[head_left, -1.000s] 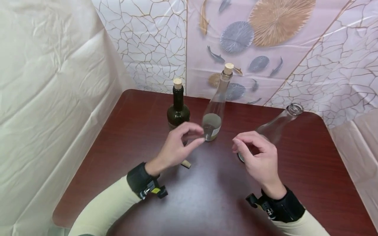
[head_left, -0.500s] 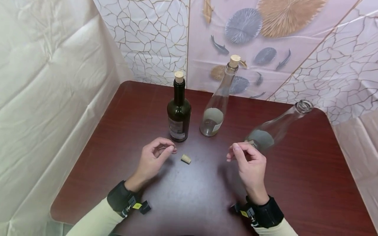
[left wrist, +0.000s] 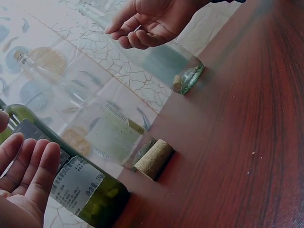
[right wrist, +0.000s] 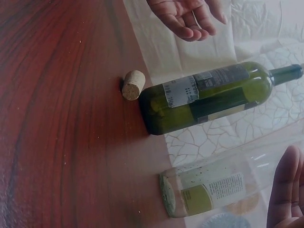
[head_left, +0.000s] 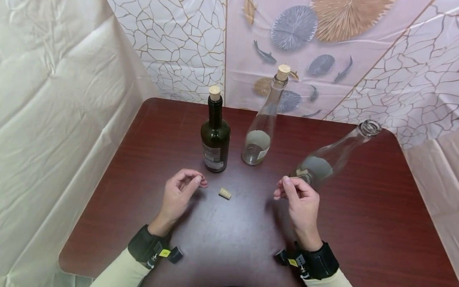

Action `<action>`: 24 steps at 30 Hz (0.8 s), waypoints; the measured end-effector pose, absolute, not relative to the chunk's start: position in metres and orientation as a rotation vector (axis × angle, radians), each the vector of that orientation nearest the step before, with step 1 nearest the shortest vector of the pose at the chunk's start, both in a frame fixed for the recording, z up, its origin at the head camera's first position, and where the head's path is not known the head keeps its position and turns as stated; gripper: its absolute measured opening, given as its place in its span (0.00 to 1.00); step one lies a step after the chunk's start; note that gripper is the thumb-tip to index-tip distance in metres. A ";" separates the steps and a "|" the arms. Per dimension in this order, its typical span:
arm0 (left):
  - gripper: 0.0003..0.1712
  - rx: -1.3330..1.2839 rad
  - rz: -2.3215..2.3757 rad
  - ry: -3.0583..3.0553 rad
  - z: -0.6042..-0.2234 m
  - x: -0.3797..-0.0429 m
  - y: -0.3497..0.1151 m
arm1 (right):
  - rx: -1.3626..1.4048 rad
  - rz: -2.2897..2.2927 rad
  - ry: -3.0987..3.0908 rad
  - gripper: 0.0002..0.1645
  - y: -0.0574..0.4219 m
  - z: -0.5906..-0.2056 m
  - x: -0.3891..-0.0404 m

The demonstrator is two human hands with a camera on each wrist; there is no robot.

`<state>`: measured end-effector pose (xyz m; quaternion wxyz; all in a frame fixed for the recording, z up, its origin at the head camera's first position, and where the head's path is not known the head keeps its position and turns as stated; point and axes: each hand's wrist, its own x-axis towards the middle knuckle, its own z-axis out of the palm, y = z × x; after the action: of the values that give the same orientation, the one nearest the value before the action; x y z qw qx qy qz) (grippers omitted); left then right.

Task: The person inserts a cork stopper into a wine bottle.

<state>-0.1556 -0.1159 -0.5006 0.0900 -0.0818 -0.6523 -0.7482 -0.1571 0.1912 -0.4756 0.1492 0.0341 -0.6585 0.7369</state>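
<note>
My left hand (head_left: 179, 195) hovers over the table with loosely bent fingers and holds nothing. To its right lies a loose cork (head_left: 224, 193) on its side. Just behind stands a dark green wine bottle (head_left: 216, 139), a cork (head_left: 214, 93) in its mouth. My right hand (head_left: 302, 205), also holding nothing, hangs with relaxed fingers in front of an uncorked clear bottle (head_left: 331, 157). A small cork (left wrist: 177, 83) shows at that bottle's base in the left wrist view; whether it is inside or behind the glass I cannot tell. Between them stands another clear bottle (head_left: 256, 145), topped by a cork (head_left: 283, 72).
The dark red table (head_left: 161, 131) has rounded back corners. Behind it hangs a patterned sheet (head_left: 183, 52) with cracked lines, fish and round shapes. A plain pale sheet (head_left: 64, 119) covers the left side. Each wrist wears a black strap with a small camera.
Both hands have drawn back toward me, the left one away from the green bottle and down to the left. The loose cork is now fully uncovered. The view has shifted slightly.
</note>
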 end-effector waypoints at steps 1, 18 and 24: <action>0.08 -0.239 -2.228 -1.937 -0.501 -0.155 -0.116 | 0.105 2.122 -1.900 0.15 0.191 -0.475 -0.157; 0.09 -0.207 -2.247 -1.924 -0.503 -0.151 -0.124 | 0.711 1.418 -2.826 0.11 0.131 -0.463 -0.187; 0.10 -0.215 -2.274 -1.902 -0.502 -0.151 -0.125 | 0.928 1.110 -3.001 0.12 0.104 -0.467 -0.203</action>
<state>-0.1512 -0.1254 -0.5023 0.0847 -0.0720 -0.6376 -0.7623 -0.2027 0.1040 -0.4672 -0.0950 0.2773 -0.8967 0.3317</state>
